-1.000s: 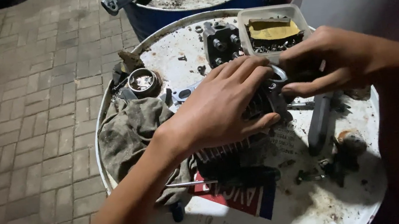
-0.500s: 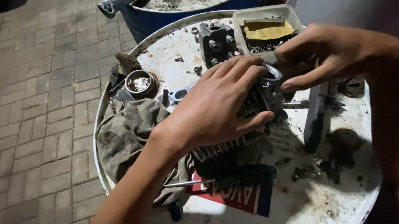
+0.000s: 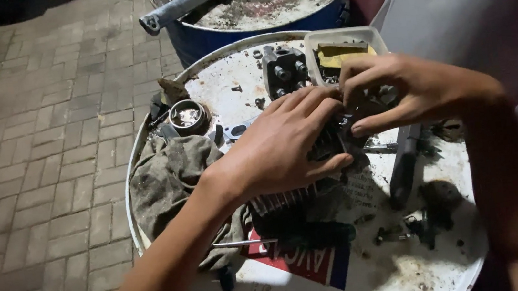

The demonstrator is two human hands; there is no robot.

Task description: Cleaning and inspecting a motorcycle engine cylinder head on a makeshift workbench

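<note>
A dark finned engine cylinder part [image 3: 291, 197] lies on the white drum lid [image 3: 232, 83], mostly hidden under my hands. My left hand [image 3: 282, 146] rests flat across its top, fingers pressed down on it. My right hand [image 3: 395, 87] comes in from the right and pinches a small dark metal piece [image 3: 347, 122] at the part's upper edge, against my left fingertips. What the small piece is cannot be made out.
On the lid lie a dirty grey rag [image 3: 168, 175], a round metal cup [image 3: 187, 116], a dark metal block [image 3: 283, 68], a white tray [image 3: 341, 37], a screwdriver [image 3: 295, 235], a red paper [image 3: 304, 260] and a dark bar [image 3: 403, 168]. A blue drum [image 3: 257, 19] stands behind. Brick paving lies left.
The view has shifted slightly, with the drum lid sitting lower in frame. Both hands stay on the finned part; my right fingers have closed in tighter toward my left fingertips.
</note>
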